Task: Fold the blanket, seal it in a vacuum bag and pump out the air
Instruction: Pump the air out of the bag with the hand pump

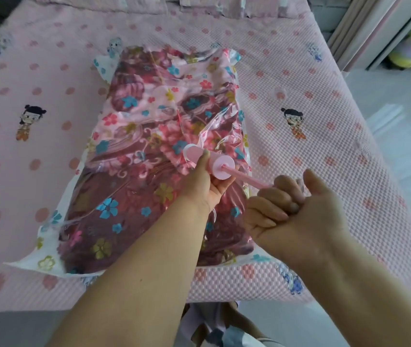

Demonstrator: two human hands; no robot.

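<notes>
While sealed, floral blanket [134,136], plastic-wrinkled.

**Bed and what lies on it**

Bed with pink, bumpy-textured quilted cover [299,101], fills most of the frame, running from the lower edge to the top. Cover printed with rows of darker pink dots and small cartoon child figures, one at centre left, one at centre right, fainter blue ones towards the upper left, upper right and lower right.

Lying directly on it, centre of the frame: clear plastic vacuum bag with flower-printed white borders [46,261], flat, long axis running from lower left to upper centre. Inside it, a folded maroon and pink floral blanket [134,116], filling nearly the whole bag.
</notes>
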